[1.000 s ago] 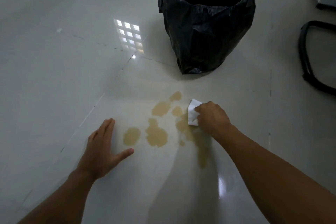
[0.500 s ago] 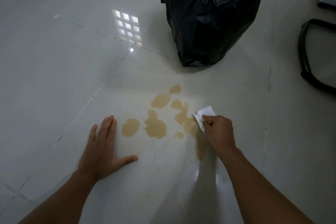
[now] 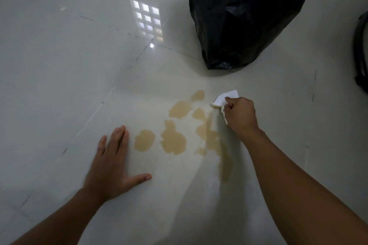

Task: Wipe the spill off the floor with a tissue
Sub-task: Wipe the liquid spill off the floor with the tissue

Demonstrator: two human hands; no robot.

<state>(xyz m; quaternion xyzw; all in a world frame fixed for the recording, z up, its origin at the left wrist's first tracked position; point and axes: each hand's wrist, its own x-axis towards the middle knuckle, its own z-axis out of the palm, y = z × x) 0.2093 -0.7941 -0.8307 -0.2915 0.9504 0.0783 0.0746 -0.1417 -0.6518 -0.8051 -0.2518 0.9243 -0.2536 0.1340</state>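
Wiping step in hand, judged barely begun: tan-brown liquid spill (image 3: 173, 141) lay in several separate puddles on the glossy pale tiled floor (image 3: 59, 65), most of them untouched, with a thinner smeared streak trailing down the right edge. Right hand (image 3: 241, 114) closed around a crumpled white paper tissue (image 3: 226, 98), pressed to the floor at the upper right rim of the spill, lower corner of the tissue already stained. Left hand (image 3: 113, 165) flat on the tile, fingers together and thumb spread wide, holding nothing, just beside the leftmost puddle, apparently as a brace. Next move probably called for dragging the tissue leftward through the puddles, likely with a refold or a fresh sheet once soaked. Beyond the spill stood a bin lined with a black plastic bag (image 3: 247, 16), near but apart; contents hidden, mouth out of view.
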